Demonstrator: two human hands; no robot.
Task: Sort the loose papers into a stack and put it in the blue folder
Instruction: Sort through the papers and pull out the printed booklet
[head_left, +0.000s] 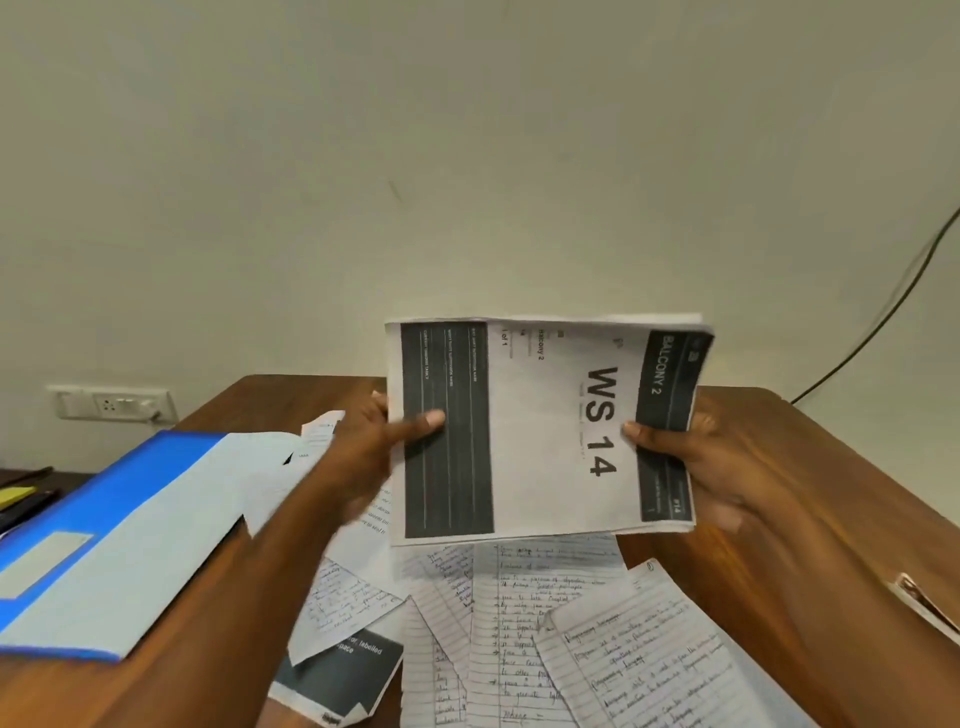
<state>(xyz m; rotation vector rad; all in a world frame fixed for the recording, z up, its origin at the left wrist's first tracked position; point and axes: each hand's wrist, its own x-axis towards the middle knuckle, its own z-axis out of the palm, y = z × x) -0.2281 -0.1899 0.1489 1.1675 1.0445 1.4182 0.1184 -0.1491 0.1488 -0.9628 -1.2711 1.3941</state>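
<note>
Plain wall behind, brown wooden desk below, wall socket at 9 o'clock. Yellow and black items at far left edge, too small to identify.

Left to right: blue folder lies at 8 o'clock on the desk, looks open with a pale inner flap showing, long axis running from lower left toward upper right. Left hand grips the left edge of a paper stack, thumb on top of the dark printed band, fingers behind. Stack is held up off the desk near center, top sheet printed "WS 14" and "BALCONY 2", text turned sideways. Right hand grips the stack's right edge, thumb on front. Both hands closed around the stack.

Loose papers lie on the desk at 6 o'clock under the stack, handwritten lined sheets overlapping, one dark printed sheet at 7 o'clock. So sorting looks unfinished.

Key relation: folder sits left of the hands, at roughly 8 o'clock from the stack. Left hand is nearer to it. Stack would need to travel leftward and down to reach the folder.
</note>
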